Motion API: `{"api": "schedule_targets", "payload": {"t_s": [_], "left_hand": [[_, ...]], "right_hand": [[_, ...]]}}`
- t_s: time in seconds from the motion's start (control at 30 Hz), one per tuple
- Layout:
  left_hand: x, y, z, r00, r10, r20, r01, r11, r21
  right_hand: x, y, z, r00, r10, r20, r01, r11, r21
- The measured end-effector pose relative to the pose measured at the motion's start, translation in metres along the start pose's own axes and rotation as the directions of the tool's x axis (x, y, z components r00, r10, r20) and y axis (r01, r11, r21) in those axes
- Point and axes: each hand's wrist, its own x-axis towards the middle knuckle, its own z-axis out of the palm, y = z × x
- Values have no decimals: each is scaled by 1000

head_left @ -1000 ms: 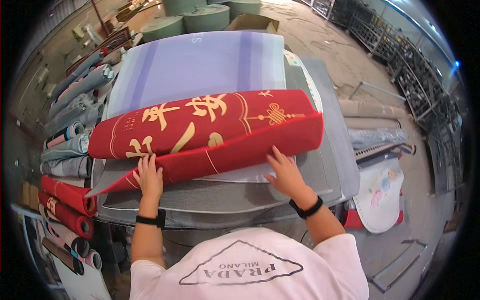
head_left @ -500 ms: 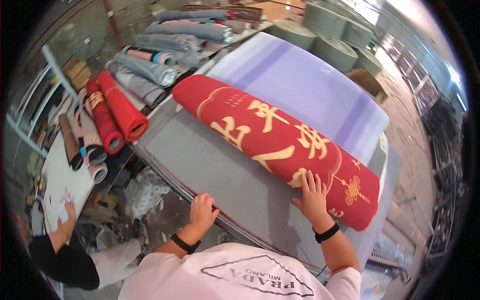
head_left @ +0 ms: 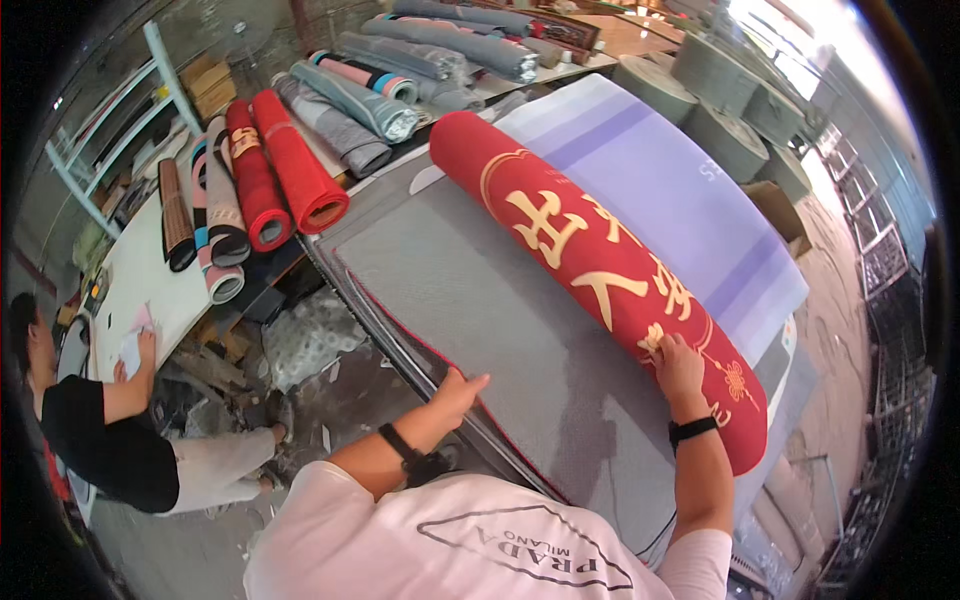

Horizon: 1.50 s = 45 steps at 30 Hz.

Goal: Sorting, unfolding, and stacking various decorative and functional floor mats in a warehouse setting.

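Observation:
A thick red rolled mat point(head_left: 590, 250) with gold characters and a knot motif lies diagonally over a grey mat surface point(head_left: 450, 270) with a red-trimmed edge. My right hand point(head_left: 682, 368) bears on the near side of the roll, toward its right end, its fingers bent and close together. At the near left edge of the grey surface is my left hand point(head_left: 455, 398), thumb on top and the other fingers curled out of sight around the red trim. Beyond the roll is a smooth lavender mat point(head_left: 640, 150) with darker purple bands.
Rolled red mats point(head_left: 298, 170) and grey rolls point(head_left: 345, 120) line the table on the left. A person in a black top point(head_left: 120, 430) handles paper at a white table point(head_left: 180, 290). Clear plastic wrap point(head_left: 315, 340) lies on the floor between. Big round rolls point(head_left: 730, 135) stand at the back.
My left hand has shifted right and inward, with the red trim now bowed at it. My right hand's fingers, spread before, are now bent against the roll. The view has also shifted.

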Motion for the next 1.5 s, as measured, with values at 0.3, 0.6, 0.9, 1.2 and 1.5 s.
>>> {"api": "schedule_targets", "payload": {"t_s": [0.3,0.6,0.9,1.2,1.5], "left_hand": [[-10,142,85,795,592,130,-606,781,151],[-81,342,195,-28,895,446,-976,-121,183],[-176,391,294,-474,399,785,-670,-742,-27],[-131,194,246,-207,319,925,-878,-477,-32],[-97,141,179,-424,382,821,-823,-540,-174]], "right_hand": [[-49,-52,-133,972,-103,-213,158,953,259],[-77,-56,-203,629,413,-658,36,831,555],[-2,-68,-156,820,550,-156,294,-172,940],[-115,-49,-93,928,338,-158,349,-639,686],[-102,-25,-131,873,483,-71,-100,319,942]]}}
